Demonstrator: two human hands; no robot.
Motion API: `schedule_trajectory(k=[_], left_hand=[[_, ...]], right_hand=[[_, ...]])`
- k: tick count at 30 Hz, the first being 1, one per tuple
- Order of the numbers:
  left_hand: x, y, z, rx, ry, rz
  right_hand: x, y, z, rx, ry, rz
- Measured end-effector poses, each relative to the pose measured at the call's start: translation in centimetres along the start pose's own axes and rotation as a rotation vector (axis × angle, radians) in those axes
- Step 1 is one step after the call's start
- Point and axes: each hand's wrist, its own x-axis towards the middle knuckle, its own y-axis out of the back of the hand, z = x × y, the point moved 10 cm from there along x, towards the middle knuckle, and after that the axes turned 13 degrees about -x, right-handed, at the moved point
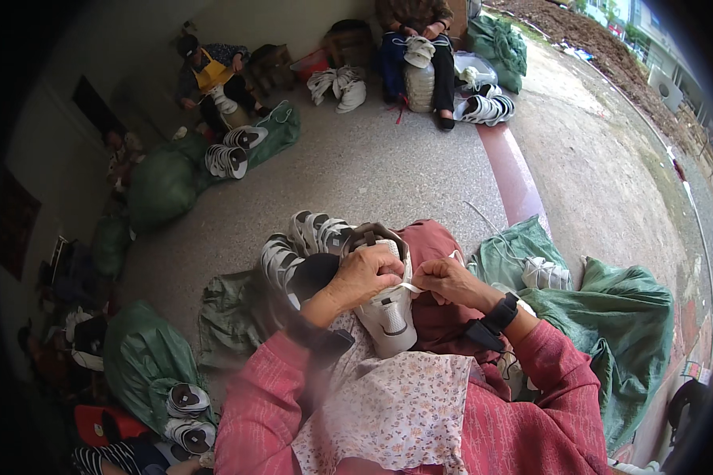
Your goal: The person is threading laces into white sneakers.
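A white shoe upper [390, 323] stands across my lap, its brown-lined opening facing away from me and its toe toward me. My left hand [363, 277] is closed over the lacing area of this upper, and its fingertips are partly hidden. Just right of it, my right hand [451, 283] pinches a white shoelace [410, 287], which runs as a short flat strip between the two hands. Stacked white and dark shoe uppers [281, 261] lie beyond my left wrist. Under my forearms is a flowered apron [396, 404].
Green sacks [622, 317] lie to my right, with a bundle of white laces [545, 273] on one. Another green sack [146, 348] stands left, beside more uppers [188, 400]. Two seated people [420, 47] [212, 71] handle shoe uppers across the speckled floor [356, 166].
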Motion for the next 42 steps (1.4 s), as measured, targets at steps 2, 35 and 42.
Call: schedule_trajectory(k=[2,35,42], left_hand=[[0.0,0.0,-0.1,0.011,-0.011,0.01],[0.8,-0.7,-0.7,0.194,0.088,-0.099],[0.7,-0.8,-1.2,0.184,0.136,-0.091]], right_hand=[[0.3,0.1,-0.1,-0.03,-0.007,0.022],[1.9,2.4,-6.6,-0.571,0.568,-0.004],[2.0,2.8,-7.4,-0.701,0.589,0.013]])
